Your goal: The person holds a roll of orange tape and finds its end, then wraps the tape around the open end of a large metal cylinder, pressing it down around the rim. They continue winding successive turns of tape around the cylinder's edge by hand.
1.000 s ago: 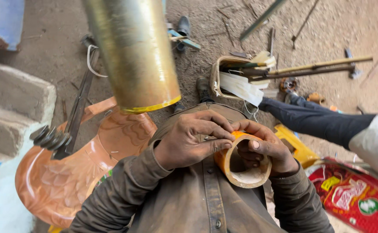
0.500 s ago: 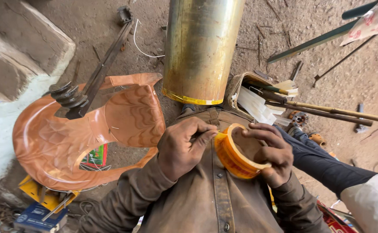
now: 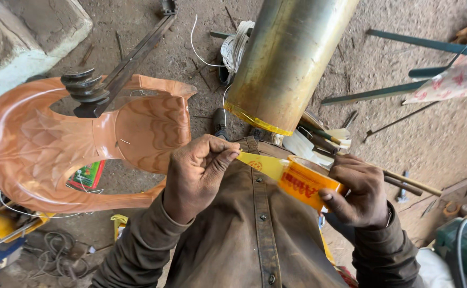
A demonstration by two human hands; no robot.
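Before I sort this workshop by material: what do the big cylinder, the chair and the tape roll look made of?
Big cylinder: likely metal, brass-toned, dull brushed sheen. Chair: moulded plastic, glossy orange-brown with fake wood grain. Tape roll: translucent yellow plastic film, printed, its strip pulled between the left hand and the right hand.

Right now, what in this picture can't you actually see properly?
Head view only:
- Tape roll: far side hidden by the right hand.
- Metal cylinder: top cut off by the upper edge.
- Tape end: tip hidden under the left hand fingers.
- Plastic chair: legs out of sight.
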